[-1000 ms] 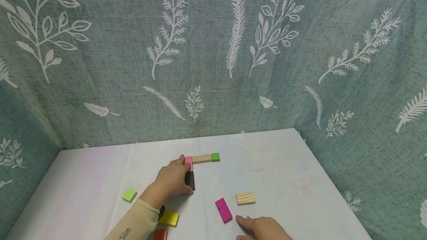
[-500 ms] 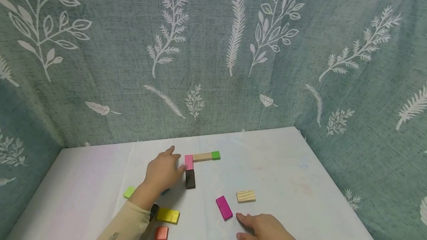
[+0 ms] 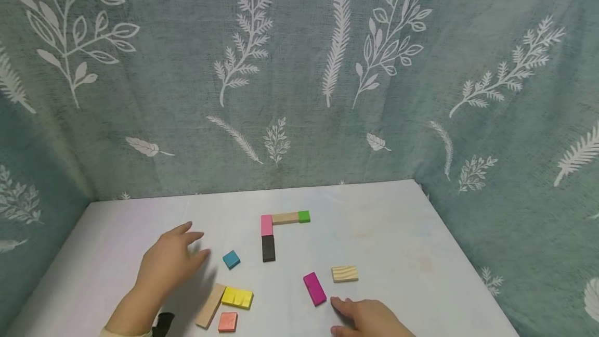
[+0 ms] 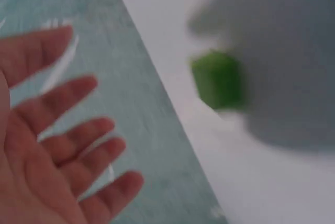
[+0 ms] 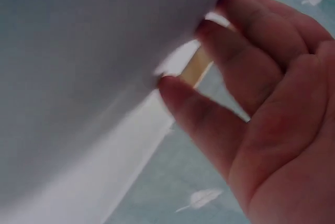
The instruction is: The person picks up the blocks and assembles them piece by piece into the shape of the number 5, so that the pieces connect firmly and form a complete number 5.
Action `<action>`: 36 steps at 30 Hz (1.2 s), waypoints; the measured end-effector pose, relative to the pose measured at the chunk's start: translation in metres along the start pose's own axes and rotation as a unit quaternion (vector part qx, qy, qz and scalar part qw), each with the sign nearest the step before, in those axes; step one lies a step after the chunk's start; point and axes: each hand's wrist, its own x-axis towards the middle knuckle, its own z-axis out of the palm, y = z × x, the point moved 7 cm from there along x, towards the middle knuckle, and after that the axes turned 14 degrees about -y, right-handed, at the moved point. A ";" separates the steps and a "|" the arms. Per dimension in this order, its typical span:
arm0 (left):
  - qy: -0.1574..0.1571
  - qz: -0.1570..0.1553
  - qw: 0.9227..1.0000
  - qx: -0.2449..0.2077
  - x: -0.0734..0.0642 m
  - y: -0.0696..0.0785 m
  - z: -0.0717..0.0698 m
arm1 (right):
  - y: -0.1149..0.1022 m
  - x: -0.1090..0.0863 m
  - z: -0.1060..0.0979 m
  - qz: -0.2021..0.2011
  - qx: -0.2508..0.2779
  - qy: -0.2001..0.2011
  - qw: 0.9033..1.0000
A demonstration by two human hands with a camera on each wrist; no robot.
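My left hand (image 3: 168,261) hovers over the left side of the table, fingers spread and holding nothing. Below it sits a light green block (image 4: 217,80), blurred in the left wrist view and hidden by the hand in the head view. A blue block (image 3: 231,259) lies to the right of that hand. At the front, my right hand (image 3: 369,319) rests with its fingertips on the table, beside a magenta block (image 3: 314,289). Farther back, a pink block (image 3: 267,225) joins a black block (image 3: 269,248) and a tan plank (image 3: 285,218), which ends at a green block (image 3: 304,216).
A yellow block (image 3: 237,298) touches a tan wooden plank (image 3: 210,306), with an orange-red block (image 3: 228,322) in front. One striped wooden block (image 3: 344,274) lies above the right hand. Leaf-patterned cloth (image 3: 299,77) stands around the white table (image 3: 398,222).
My left hand has left the pink and black blocks and moved left and nearer. The blue block and front plank are uncovered; the light green block is now covered. My right hand stays put.
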 end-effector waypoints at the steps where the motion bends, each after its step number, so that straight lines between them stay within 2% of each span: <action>1: -0.014 -0.001 1.000 0.000 -0.009 -0.009 0.005 | -0.005 -0.001 -0.001 -0.001 -0.018 0.003 1.000; 4: -0.036 -0.008 0.999 -0.003 -0.034 -0.034 0.016 | -0.035 -0.006 -0.012 -0.023 -0.091 0.036 0.995; 6: -0.030 -0.012 0.999 -0.005 -0.049 -0.049 0.020 | -0.069 -0.009 -0.021 -0.054 -0.150 0.073 0.985; 8: -0.020 -0.019 1.000 -0.008 -0.060 -0.060 0.021 | -0.113 -0.011 -0.032 -0.091 -0.211 0.113 0.967; 11: -0.005 -0.014 1.000 -0.022 -0.070 -0.067 0.023 | -0.181 -0.003 -0.042 -0.131 -0.297 0.164 0.932; 12: -0.001 -0.010 1.000 -0.027 -0.072 -0.067 0.023 | -0.201 0.003 -0.044 -0.133 -0.317 0.180 0.922; 13: 0.002 -0.007 0.999 -0.032 -0.073 -0.066 0.024 | -0.218 0.011 -0.045 -0.122 -0.331 0.188 0.916; 16: 0.015 0.006 0.999 -0.041 -0.075 -0.063 0.025 | -0.253 0.044 -0.042 -0.053 -0.370 0.195 0.907; 19: 0.023 0.011 0.999 -0.047 -0.079 -0.062 0.028 | -0.267 0.077 -0.032 0.018 -0.385 0.169 0.907; 20: 0.023 0.012 0.999 -0.048 -0.081 -0.062 0.030 | -0.270 0.084 -0.028 0.029 -0.389 0.162 0.906; 23: 0.021 0.015 0.998 -0.049 -0.082 -0.060 0.034 | -0.271 0.099 -0.022 0.028 -0.378 0.162 0.911; 27: 0.024 0.022 0.998 -0.048 -0.081 -0.057 0.039 | -0.275 0.101 -0.018 0.000 -0.368 0.181 0.912; 30: 0.028 0.032 0.998 -0.049 -0.080 -0.054 0.041 | -0.278 0.099 -0.014 -0.006 -0.367 0.186 0.912; 36: 0.012 0.044 0.997 -0.055 -0.065 -0.041 0.042 | -0.276 0.096 -0.008 -0.011 -0.353 0.187 0.917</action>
